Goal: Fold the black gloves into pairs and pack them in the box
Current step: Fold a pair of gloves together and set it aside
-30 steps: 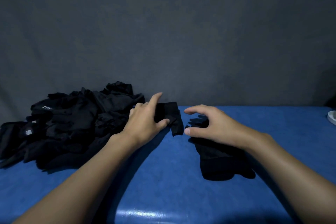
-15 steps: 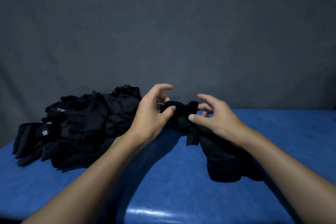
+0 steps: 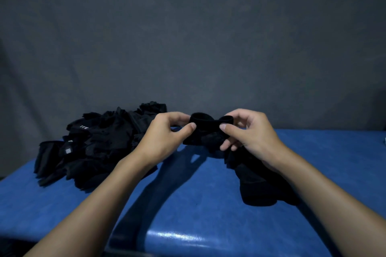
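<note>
A black glove (image 3: 206,129) hangs above the blue table (image 3: 188,198), held up between both hands. My left hand (image 3: 165,137) pinches its left end with thumb and fingers. My right hand (image 3: 248,133) pinches its right end the same way. Under my right forearm another black glove (image 3: 257,185) lies flat on the table. A large pile of black gloves (image 3: 94,146) sits at the left. No box is in view.
A grey cloth backdrop (image 3: 188,37) rises behind the table. A small pale object (image 3: 384,141) peeks in at the right edge. The table's front edge (image 3: 188,240) shines near the bottom.
My left hand lifted the glove off the table by the pile. My right hand left the flat glove and took the other end. Both hands rose together.
</note>
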